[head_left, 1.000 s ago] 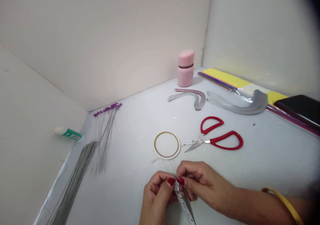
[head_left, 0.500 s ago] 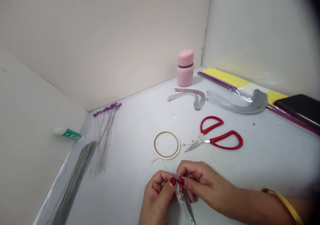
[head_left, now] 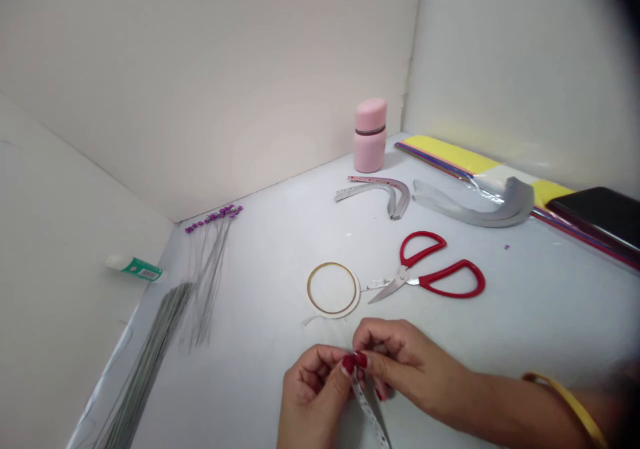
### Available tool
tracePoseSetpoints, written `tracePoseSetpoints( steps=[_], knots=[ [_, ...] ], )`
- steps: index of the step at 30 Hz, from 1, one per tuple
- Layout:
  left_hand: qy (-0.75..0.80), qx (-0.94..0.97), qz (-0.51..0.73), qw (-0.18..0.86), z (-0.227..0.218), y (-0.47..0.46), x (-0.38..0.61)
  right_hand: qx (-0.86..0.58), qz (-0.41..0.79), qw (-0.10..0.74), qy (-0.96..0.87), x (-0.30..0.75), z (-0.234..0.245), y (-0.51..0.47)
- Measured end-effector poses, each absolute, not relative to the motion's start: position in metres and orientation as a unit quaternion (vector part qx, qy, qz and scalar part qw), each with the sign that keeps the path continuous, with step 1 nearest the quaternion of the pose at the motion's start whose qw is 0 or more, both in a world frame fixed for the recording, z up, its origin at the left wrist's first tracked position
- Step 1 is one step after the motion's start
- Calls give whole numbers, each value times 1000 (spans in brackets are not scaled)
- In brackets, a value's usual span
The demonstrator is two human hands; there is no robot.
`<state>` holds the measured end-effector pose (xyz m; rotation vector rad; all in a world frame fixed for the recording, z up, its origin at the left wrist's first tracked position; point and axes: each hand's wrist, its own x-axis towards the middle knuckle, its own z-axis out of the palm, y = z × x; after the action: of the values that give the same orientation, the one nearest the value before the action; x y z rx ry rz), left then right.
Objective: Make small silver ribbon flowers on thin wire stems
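My left hand (head_left: 313, 396) and my right hand (head_left: 400, 362) meet near the front edge of the white table (head_left: 525, 302), thumbs pressed together. Both pinch the top end of a narrow white strip with small dots (head_left: 369, 412), which trails down toward me. Just beyond my fingers lies a thin tape ring (head_left: 333, 289), and to its right rest red-handled scissors (head_left: 425, 277), slightly open.
A pink bottle (head_left: 370, 136) stands in the far corner. Curved strips (head_left: 385, 192) and a grey curved bundle (head_left: 480, 206) lie near coloured sheets (head_left: 450, 152) and a dark phone (head_left: 600, 216). Thin wires (head_left: 150, 356), purple-tipped stems (head_left: 213, 242) and a glue tube (head_left: 135, 268) are at left.
My hands have shifted very slightly toward me with the strip; the thumbs are pressed closer together. Nothing else on the table has moved.
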<state>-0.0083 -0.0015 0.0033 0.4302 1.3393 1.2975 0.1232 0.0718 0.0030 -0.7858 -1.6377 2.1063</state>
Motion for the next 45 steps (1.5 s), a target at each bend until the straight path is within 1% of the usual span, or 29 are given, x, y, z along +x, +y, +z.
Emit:
tracePoseSetpoints(
  steps=[2, 7, 20, 26, 33, 41, 45],
  knots=[
    [579, 184, 557, 567, 4, -2, -8, -279, 742, 177, -584, 123, 4, 72],
    [570, 179, 552, 582, 4, -1, -8, -280, 742, 172, -585, 124, 2, 71],
    [622, 212, 543, 523, 14, 1, -3, -279, 694, 166, -643, 126, 6, 68],
    [604, 207, 548, 541, 11, 1, -3, -285, 696, 156, -641, 126, 8, 68],
    [548, 195, 560, 589, 4, -1, -7, -286, 730, 179, -594, 123, 5, 72],
    [607, 223, 541, 538, 0, -3, -10, -297, 755, 185, -555, 124, 2, 71],
    [612, 230, 563, 506, 4, -2, -14, -296, 717, 158, -612, 125, -1, 68]
  ],
)
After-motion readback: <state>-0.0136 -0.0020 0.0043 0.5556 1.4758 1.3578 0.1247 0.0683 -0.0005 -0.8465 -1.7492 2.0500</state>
